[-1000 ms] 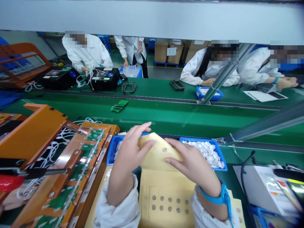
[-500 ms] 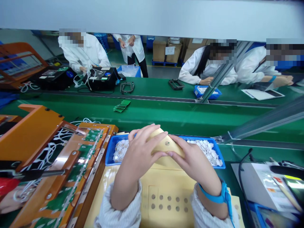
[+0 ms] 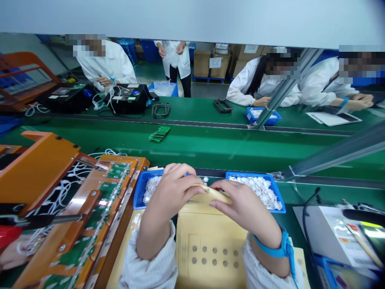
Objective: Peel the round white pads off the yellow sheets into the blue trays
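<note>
My left hand (image 3: 176, 192) and my right hand (image 3: 240, 200) pinch a bent piece of yellow backing paper (image 3: 221, 195) between thumbs and fingers. Its edge faces me, and a small dark spot shows near my left fingertips. Beneath my hands lies a larger yellow sheet (image 3: 210, 224) with two rows of grey round dots (image 3: 214, 251). Beyond my left hand stands a blue bin (image 3: 138, 196) holding small white round parts, partly hidden by that hand. A second blue bin (image 3: 281, 200) with similar white parts (image 3: 258, 188) is just past my right hand.
On the left, an orange fixture (image 3: 51, 168) holds green boards, with another person's hand (image 3: 15, 255) beside it. Fanned green boards (image 3: 159, 134) lie on the green surface ahead. A metal post (image 3: 331, 148) slants in from the right, above a white box (image 3: 325, 228). Co-workers sit opposite.
The paper has tipped so that its edge, rather than its face, is toward me. My left hand has shifted slightly down and left. The standing co-worker has moved right.
</note>
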A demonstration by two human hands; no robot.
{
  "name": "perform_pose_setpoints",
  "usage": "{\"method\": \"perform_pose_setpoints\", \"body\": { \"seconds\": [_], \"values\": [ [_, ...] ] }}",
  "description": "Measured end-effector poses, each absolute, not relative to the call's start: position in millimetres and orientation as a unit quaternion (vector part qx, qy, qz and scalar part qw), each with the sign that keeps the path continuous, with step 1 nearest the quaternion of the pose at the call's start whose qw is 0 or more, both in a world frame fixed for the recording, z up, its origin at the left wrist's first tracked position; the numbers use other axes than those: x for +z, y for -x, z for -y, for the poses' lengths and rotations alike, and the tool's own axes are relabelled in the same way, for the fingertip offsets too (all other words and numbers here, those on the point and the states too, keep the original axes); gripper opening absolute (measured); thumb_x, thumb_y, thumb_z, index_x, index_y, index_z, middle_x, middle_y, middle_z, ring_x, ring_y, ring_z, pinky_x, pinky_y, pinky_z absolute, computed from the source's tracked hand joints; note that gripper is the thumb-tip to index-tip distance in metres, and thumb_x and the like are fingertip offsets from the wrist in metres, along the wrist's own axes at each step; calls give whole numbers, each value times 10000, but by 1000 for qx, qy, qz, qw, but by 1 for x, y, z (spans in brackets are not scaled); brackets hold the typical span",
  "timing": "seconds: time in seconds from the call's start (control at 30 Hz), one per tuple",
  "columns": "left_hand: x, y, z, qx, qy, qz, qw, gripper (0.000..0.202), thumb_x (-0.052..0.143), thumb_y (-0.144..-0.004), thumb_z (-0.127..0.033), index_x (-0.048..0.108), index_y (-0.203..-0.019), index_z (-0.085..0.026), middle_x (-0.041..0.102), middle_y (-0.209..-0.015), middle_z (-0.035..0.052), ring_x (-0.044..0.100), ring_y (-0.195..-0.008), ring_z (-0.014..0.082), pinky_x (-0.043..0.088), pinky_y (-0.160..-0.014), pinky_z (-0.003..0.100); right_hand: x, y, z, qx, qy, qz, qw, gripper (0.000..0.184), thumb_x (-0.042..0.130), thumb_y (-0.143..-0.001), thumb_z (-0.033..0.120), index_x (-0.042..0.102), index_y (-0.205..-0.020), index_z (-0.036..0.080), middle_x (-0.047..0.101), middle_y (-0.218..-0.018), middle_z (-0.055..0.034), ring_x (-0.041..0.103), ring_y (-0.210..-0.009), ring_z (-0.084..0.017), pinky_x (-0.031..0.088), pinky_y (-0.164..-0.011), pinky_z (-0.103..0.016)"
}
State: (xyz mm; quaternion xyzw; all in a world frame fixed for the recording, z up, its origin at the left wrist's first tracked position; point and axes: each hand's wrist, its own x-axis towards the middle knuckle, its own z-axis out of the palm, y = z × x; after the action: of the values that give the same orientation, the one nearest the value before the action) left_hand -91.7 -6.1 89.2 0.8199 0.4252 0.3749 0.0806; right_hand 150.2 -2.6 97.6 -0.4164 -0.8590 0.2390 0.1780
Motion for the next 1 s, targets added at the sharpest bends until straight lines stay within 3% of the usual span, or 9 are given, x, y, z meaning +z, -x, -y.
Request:
{"method": "perform_pose_setpoints", "body": {
  "seconds": [0.2, 0.3, 0.4, 0.5, 0.63, 0.83, 1.0],
  "values": [
    [95, 90, 8, 366, -829, -389, 162, 358, 531, -1115, -400, 702, -882, -188, 754, -880, 1, 689, -834, 162, 445, -822, 339, 97, -150, 2, 208, 400, 862, 232, 126, 735, -1003, 259, 693, -1119, 235, 785, -1056, -48, 738, -947, -254, 535, -808, -370],
    [99, 89, 11, 386, -828, -380, 145, 307, 582, -1088, -425, 733, -977, -182, 769, -898, 21, 705, -820, 164, 485, -778, 316, 98, -151, 3, 200, 376, 868, 255, 75, 655, -1057, 268, 705, -1106, 240, 789, -1036, -44, 735, -926, -239, 527, -795, -368],
    [101, 88, 14, 414, -827, -358, 126, 221, 617, -1078, -350, 755, -1075, -178, 789, -963, 45, 736, -874, 164, 523, -779, 281, 98, -153, 3, 190, 355, 871, 282, 135, 591, -1095, 271, 721, -1118, 243, 793, -1060, -54, 734, -940, -229, 525, -815, -372],
    [101, 85, 17, 425, -823, -359, 113, 160, 615, -1077, -240, 756, -1032, -179, 796, -934, 34, 745, -853, 158, 527, -778, 268, 97, -152, 4, 162, 354, 869, 305, 139, 609, -1089, 264, 728, -1158, 244, 789, -1110, -70, 726, -985, -247, 522, -850, -400],
    [99, 82, 17, 413, -820, -384, 101, 140, 629, -1064, -227, 742, -995, -181, 787, -901, 25, 734, -815, 171, 511, -739, 291, 94, -147, 6, 110, 367, 859, 340, 149, 673, -1051, 227, 715, -1194, 217, 777, -1172, -99, 712, -1064, -287, 504, -906, -444],
    [99, 79, 17, 413, -818, -384, 114, 160, 618, -1072, -229, 740, -975, -194, 777, -891, 20, 716, -818, 172, 494, -741, 306, 95, -141, 7, 119, 352, 846, 382, 5, 718, -1034, 225, 720, -1032, 221, 802, -963, -25, 713, -872, -216, 475, -838, -398],
    [100, 77, 17, 415, -817, -381, 123, 166, 624, -1073, -239, 742, -963, -201, 767, -868, 6, 706, -798, 159, 488, -732, 300, 94, -142, 7, 108, 353, 842, 394, 53, 720, -1025, 184, 727, -997, 229, 818, -940, -19, 716, -822, -200, 475, -809, -393]
  ]
}}
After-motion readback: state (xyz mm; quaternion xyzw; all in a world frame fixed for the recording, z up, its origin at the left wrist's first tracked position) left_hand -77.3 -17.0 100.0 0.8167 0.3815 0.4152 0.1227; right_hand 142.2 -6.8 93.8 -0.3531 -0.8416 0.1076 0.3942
